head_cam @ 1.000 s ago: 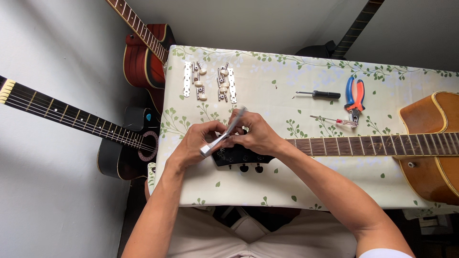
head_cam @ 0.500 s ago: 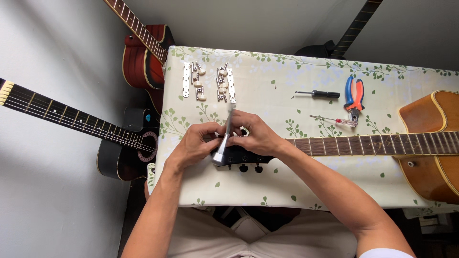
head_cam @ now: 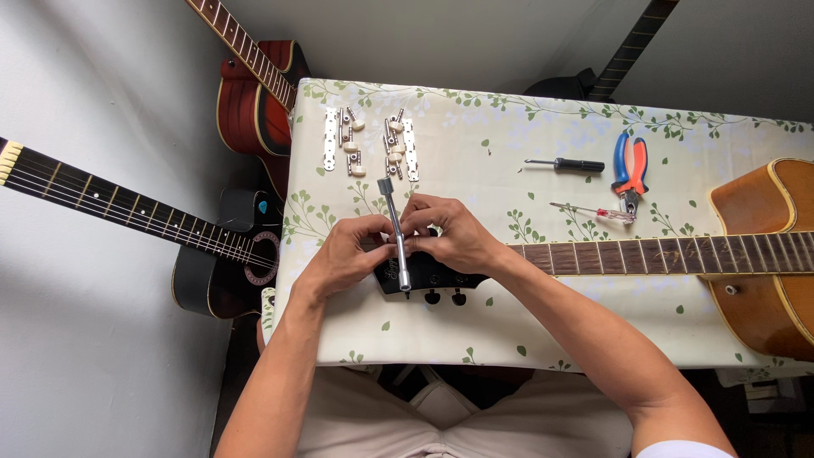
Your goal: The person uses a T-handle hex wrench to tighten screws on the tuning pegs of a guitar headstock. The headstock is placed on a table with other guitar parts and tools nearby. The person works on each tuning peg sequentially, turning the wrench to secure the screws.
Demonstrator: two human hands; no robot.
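— Rotated since prior frame: metal socket wrench (head_cam: 395,233) was slanted, now near upright, tip toward 12 o'clock.

— Surroundings, big to small?

— Grey room; table (head_cam: 509,322) with leaf-print cloth; acoustic guitar (head_cam: 763,254) at 3 o'clock, black headstock (head_cam: 428,273) central; tuner strips (head_cam: 371,144) at 12.

— Hands?

— Left hand (head_cam: 343,254) and right hand (head_cam: 449,233) both pinching the wrench over the headstock.

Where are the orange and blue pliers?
In the head view, the pliers lie on the table's far right part, between the black screwdriver and the guitar body.
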